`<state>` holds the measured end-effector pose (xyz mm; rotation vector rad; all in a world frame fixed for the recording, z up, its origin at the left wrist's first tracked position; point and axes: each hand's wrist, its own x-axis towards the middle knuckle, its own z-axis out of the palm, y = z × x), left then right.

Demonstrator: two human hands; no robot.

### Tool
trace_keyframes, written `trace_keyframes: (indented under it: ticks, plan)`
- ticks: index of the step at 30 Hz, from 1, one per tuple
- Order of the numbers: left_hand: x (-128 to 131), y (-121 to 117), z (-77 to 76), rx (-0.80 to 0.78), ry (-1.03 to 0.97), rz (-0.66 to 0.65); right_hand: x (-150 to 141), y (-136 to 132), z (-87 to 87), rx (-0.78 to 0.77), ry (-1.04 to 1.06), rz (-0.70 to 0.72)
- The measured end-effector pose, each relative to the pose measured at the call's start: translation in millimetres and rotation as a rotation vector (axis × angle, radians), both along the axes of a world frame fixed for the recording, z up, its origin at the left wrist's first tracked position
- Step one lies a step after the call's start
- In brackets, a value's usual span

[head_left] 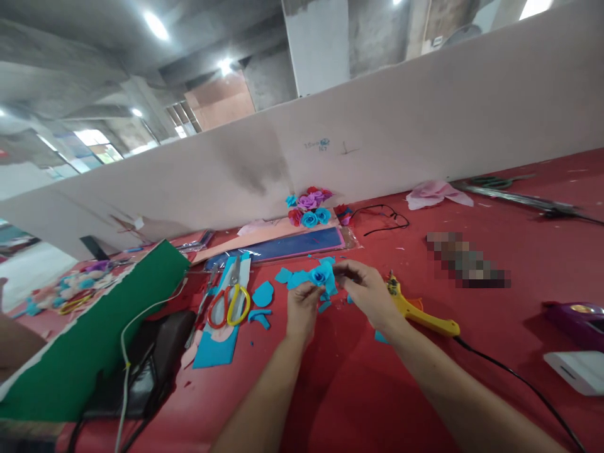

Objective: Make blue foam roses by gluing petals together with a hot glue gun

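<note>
A blue paper flower (319, 275) with a curled, rose-like centre is pinched from below by the fingers of my left hand (302, 308). From the other side, my right hand (370, 292) has its thumb and fingers closed at the flower's right edge, seemingly on a petal. Loose blue pieces lie behind and under the flower. To the left are a rounded blue petal (263, 294) and curved blue scraps (260, 318). Close by my right wrist rests a yellow glue gun (427, 318), its cord trailing toward the lower right.
Scissors (229, 307) with red and yellow handles lie on blue strips (214, 348). Finished paper flowers (310, 211) sit at the back by a white partition (212, 170). A green board (108, 333) stands left. Glasses (387, 217), a blurred object (465, 259) and a white box (576, 371) are rightward.
</note>
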<state>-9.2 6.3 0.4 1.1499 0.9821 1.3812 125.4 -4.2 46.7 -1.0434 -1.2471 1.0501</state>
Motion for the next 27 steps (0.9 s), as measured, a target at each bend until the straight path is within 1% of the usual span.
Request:
trace_keyframes:
  ticks: [3,7,10,15,19,23,27]
  plan:
    - [-2.1,-0.6,5.4,0.028,0.000,-0.021,0.6,1.0,-0.6,0.038,-0.036,0.093]
    - [-8.6,2.3,8.2,0.108,0.028,-0.019,0.7,-0.9,2.7,0.078,-0.001,0.203]
    - [-12.7,3.2,10.7,0.168,0.057,-0.051,0.4,-2.3,4.2,0.091,0.038,0.277]
    - [-15.8,1.5,17.0,0.240,0.103,-0.093,0.3,-1.9,2.6,0.139,0.018,0.272]
    - [-16.4,0.9,18.8,0.242,0.091,-0.105,0.7,-0.9,1.4,0.150,0.001,0.276]
    - [-15.9,1.1,18.9,0.233,0.075,-0.088,0.4,-0.7,0.9,0.134,-0.006,0.280]
    - [-16.1,2.4,18.4,0.242,0.086,-0.099,0.0,-1.1,1.3,0.117,0.032,0.296]
